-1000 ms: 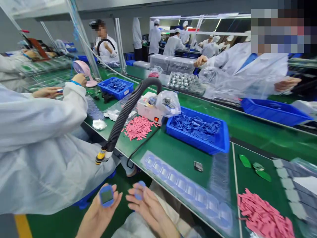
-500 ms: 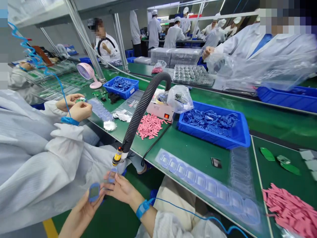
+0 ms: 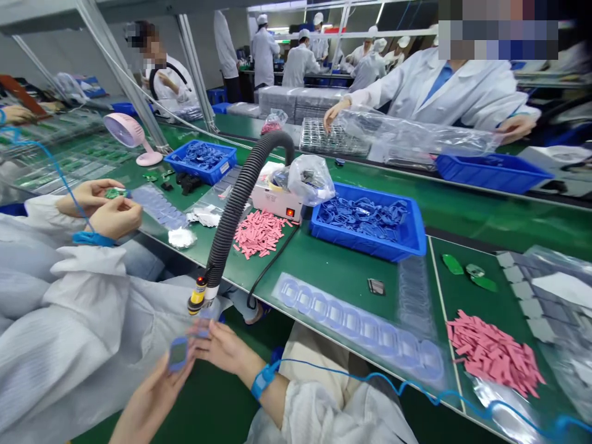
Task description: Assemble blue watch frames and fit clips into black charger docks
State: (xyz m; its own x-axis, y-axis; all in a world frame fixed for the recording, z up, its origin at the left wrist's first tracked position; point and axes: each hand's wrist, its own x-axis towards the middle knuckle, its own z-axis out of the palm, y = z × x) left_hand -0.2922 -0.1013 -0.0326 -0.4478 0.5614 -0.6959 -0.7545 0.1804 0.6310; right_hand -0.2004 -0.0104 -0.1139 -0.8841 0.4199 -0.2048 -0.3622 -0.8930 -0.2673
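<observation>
Right hand [image 3: 221, 348]: blue piece [image 3: 203, 328] mostly hidden behind the fingers, shape unreadable. Left hand [image 3: 150, 398]: forearm cut off by bottom edge; blue-rimmed part [image 3: 178, 354] has a dark face, detail too small to read. Plastic bag [image 3: 311, 180] contents blurred. Dark item [image 3: 376, 287] on worktop [image 3: 333, 302] too small to identify. Wrapped stack [image 3: 555, 283] cut off at right edge.

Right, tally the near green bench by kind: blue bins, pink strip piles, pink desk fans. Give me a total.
Blue plastic bins: 2
Pink strip piles: 2
Pink desk fan: 1
Total: 5
</observation>
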